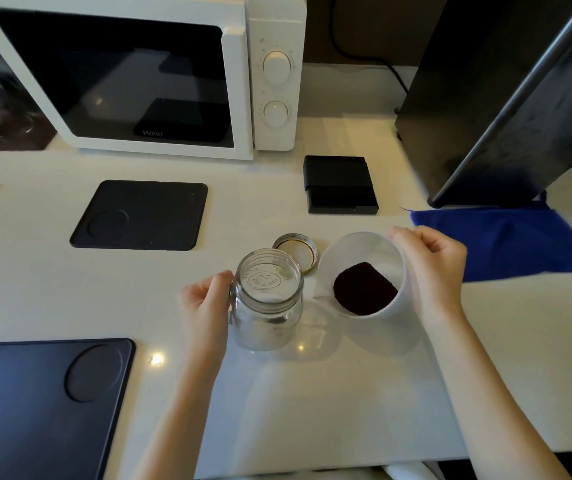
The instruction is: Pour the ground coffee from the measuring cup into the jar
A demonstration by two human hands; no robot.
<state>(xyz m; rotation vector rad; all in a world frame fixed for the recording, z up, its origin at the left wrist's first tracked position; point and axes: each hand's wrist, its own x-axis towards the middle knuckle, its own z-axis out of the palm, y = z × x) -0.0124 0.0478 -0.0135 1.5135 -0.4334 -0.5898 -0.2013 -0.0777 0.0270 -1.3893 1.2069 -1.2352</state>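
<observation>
- Near the left edge, a dark mat lies flat on the white counter.
- The left hand wraps around the left side of the glass jar. Its fingers curl against the glass, and the thumb touches near the rim.
- The jar stands upright on the counter in the middle. Its top is open and it looks empty inside.
- The right hand holds the white measuring cup just to the right of the jar. The fingers press on the cup's right wall, and a fingertip sits at the far rim.
- The cup leans toward the jar. Its spout points at the jar but is not over the opening.
- Dark ground coffee sits inside the cup, low on the near side.
- The jar lid lies upside down just behind the jar.
- A blue cloth lies to the right, past the right hand.
- Farther back sit another dark mat on the left and a small black box.
- A white microwave stands at the far left, and a tall black machine at the far right.
</observation>
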